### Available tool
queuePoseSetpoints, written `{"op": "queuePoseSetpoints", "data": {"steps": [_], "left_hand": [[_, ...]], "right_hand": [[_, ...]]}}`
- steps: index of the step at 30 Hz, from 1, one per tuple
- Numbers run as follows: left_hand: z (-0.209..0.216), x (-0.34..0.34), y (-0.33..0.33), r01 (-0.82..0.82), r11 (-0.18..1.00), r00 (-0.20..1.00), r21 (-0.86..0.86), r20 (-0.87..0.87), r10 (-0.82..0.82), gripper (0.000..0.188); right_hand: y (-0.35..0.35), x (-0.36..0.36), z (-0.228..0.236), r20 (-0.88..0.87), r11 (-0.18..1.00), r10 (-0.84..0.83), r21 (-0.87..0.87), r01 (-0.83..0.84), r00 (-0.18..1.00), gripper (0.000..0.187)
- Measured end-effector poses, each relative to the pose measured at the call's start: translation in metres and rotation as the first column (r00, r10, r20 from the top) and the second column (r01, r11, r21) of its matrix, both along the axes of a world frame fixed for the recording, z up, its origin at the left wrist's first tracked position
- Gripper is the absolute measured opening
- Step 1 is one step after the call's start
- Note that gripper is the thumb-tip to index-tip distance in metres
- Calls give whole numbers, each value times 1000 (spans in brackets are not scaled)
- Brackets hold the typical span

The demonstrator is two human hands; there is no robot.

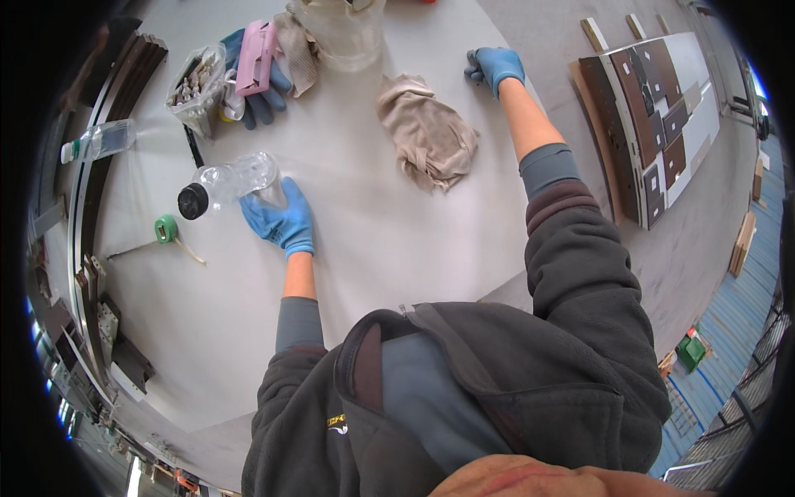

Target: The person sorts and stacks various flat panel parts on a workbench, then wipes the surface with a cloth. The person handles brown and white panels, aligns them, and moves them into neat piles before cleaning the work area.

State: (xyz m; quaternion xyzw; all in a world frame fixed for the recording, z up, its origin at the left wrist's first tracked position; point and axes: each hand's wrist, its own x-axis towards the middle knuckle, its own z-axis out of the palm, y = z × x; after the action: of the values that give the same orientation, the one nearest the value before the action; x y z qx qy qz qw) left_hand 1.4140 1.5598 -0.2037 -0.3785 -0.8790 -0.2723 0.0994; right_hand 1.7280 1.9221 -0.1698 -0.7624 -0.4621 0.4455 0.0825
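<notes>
My left hand (283, 222), in a light blue glove, has its thumb and fingers around the base end of a clear plastic bottle (240, 178) with a black cap. The bottle lies on its side or is tilted, cap toward the left. Far to the right, near the table's edge, my right hand (497, 69) is gloved in blue with its fingers curled in. Whatever may be inside those fingers is hidden. Between the hands, nearer the right one, a crumpled beige cloth (426, 137) rests on the white table (364, 248).
A green tape measure (166, 229) and a second clear bottle (108, 139) are at left. Farther back stand a clear container of thin tools (197, 87), a pink case (256, 58) on blue gloves (267, 106), and a translucent bucket (348, 37). Sample panels (654, 116) lie right.
</notes>
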Motion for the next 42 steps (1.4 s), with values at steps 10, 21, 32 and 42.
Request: {"op": "queuePoseSetpoints", "data": {"steps": [10, 21, 32, 42], "left_hand": [[1, 0, -2, 15, 1000, 1000, 4, 6, -15, 67], [1, -1, -1, 14, 1000, 1000, 1, 9, -14, 71], [3, 0, -3, 4, 1000, 999, 25, 50, -5, 74], [1, -2, -4, -5, 1000, 999, 3, 49, 4, 76]], "right_hand": [[-6, 0, 5, -25, 999, -13, -29, 12, 1000, 25], [1, 4, -10, -99, 997, -55, 48, 60, 994, 17], [-2, 1, 5, -189, 987, -162, -29, 159, 969, 17], [-1, 11, -5, -247, 986, -148, -111, 123, 958, 15]]}}
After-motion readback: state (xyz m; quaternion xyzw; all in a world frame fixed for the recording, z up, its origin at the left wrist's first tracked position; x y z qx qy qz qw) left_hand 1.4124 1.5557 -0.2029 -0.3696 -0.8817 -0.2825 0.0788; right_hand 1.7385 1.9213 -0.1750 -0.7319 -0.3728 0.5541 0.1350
